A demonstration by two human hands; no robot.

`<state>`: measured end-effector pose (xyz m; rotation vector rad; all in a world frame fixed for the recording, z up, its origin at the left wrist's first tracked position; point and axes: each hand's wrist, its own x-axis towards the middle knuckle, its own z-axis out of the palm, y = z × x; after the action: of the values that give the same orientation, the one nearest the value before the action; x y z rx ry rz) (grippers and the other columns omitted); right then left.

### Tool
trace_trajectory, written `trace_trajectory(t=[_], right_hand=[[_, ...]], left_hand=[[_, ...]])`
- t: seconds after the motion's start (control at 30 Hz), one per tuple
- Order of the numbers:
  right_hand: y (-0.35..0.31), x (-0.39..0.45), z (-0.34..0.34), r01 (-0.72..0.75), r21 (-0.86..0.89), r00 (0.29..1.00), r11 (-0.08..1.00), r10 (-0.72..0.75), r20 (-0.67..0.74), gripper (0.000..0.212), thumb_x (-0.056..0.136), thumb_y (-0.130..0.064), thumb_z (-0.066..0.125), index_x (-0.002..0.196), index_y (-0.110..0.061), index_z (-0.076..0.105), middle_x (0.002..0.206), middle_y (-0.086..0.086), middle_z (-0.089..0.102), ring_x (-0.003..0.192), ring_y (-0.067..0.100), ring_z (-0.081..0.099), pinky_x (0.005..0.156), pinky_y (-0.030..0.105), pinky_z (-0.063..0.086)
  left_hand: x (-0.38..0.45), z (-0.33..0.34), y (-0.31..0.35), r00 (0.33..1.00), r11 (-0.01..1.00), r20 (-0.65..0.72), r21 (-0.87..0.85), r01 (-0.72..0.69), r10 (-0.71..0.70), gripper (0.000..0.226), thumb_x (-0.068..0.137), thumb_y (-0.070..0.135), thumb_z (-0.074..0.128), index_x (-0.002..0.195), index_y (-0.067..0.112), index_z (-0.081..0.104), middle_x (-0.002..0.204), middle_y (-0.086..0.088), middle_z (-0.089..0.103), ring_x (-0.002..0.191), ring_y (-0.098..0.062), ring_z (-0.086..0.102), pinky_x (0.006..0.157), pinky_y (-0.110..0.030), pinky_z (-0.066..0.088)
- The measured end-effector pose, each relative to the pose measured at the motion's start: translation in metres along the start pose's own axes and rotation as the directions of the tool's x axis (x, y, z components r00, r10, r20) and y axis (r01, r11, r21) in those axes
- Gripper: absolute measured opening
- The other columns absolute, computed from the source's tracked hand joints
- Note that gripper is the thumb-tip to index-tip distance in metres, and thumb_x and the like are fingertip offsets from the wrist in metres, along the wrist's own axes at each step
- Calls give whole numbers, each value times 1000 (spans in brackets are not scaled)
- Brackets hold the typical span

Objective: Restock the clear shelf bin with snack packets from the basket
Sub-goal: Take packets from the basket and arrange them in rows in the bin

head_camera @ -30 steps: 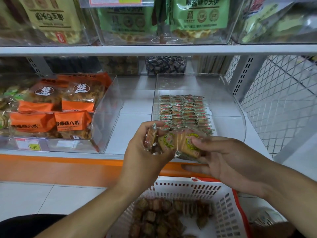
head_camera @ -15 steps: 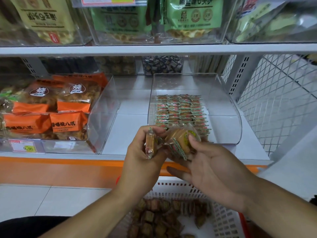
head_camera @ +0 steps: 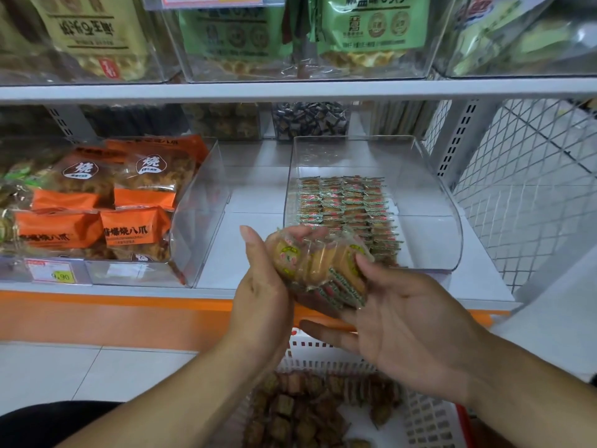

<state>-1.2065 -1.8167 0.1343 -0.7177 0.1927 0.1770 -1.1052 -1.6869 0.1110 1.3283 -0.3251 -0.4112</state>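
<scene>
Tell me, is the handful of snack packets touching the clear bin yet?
Cannot tell. In the head view, the snack packets, held by both hands, overlap the clear bin's front edge, hiding any gap.

Head view, downward (close to shelf [head_camera: 226,250])

The snack packets [head_camera: 318,266] are clear film over golden-brown biscuits, each with a round green and yellow label and edges striped red and green; the rows in the clear shelf bin [head_camera: 429,202] repeat that red-green striping. The basket [head_camera: 426,425] is white lattice with a red rim. The bags [head_camera: 97,202] in the left-hand bin are orange with black characters and white-edged dark badges. The shelf edge [head_camera: 113,305] is orange, the upper packs [head_camera: 371,24] pale green
</scene>
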Motion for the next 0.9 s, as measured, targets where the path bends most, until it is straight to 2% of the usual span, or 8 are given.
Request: trace_trajectory(t=[0.27,0.47,0.57,0.6,0.67,0.77,0.83,0.9], right_hand=[[0,0,5,-9,41,1000,999,8,20,52,111,-34,28,153,-4,36,159,22,35,150,38,26,124,57,14],[-4,0,-2,45,73,995,996,-51,89,44,104,-30,50,141,-6,53,151,26,46,143,45,39,119,63,26],[-12,-2,-4,175,-287,978,942,-199,-55,46,88,-32,69,132,-17,65,136,13,64,130,34,57,109,51,47],[-15,-3,-4,200,-512,957,835,-279,-82,56,81,-38,75,135,-27,62,132,0,67,125,21,62,105,38,52],[-21,-8,-3,133,-907,912,399,-408,-45,81,72,-54,77,144,-46,42,131,-30,56,122,-9,54,95,9,46],[-20,-7,-3,-8,-966,890,-258,-442,111,94,74,-54,73,150,-48,17,134,-30,32,126,-10,37,92,6,34],[-15,-4,-3,-11,-907,907,-420,-387,169,100,72,-50,73,151,-44,11,133,-25,27,129,-1,33,99,15,33],[-12,-3,-3,8,-908,913,-420,-368,178,103,69,-47,74,150,-43,11,131,-24,28,128,2,33,104,23,38]], left_hand=[[-10,-3,-13,939,960,257,103,-262,228,85,95,76,19,146,13,48,131,-1,69,130,-11,59,104,-16,45],[-10,-4,-13,920,928,335,234,-291,205,84,95,75,18,157,20,26,157,6,44,148,-2,34,119,-18,28],[-13,2,-3,967,989,250,121,-88,55,75,79,90,37,138,47,55,141,19,60,132,5,52,108,-24,44],[-12,4,2,977,999,209,-1,53,-51,68,73,88,47,125,49,66,134,16,67,122,1,61,99,-28,52],[-10,7,7,942,931,211,-204,302,-260,74,64,80,63,123,35,71,128,3,71,108,-14,71,85,-39,57],[-10,9,10,865,825,303,-293,484,-400,76,72,80,64,119,20,73,105,-6,74,85,-23,73,75,-45,57],[-13,14,10,826,824,380,-226,519,-416,64,82,79,58,108,23,77,90,-4,72,76,-19,71,72,-37,56],[-16,20,6,815,833,386,-174,525,-433,50,82,68,64,101,22,73,80,1,68,65,-13,65,64,-28,53]])
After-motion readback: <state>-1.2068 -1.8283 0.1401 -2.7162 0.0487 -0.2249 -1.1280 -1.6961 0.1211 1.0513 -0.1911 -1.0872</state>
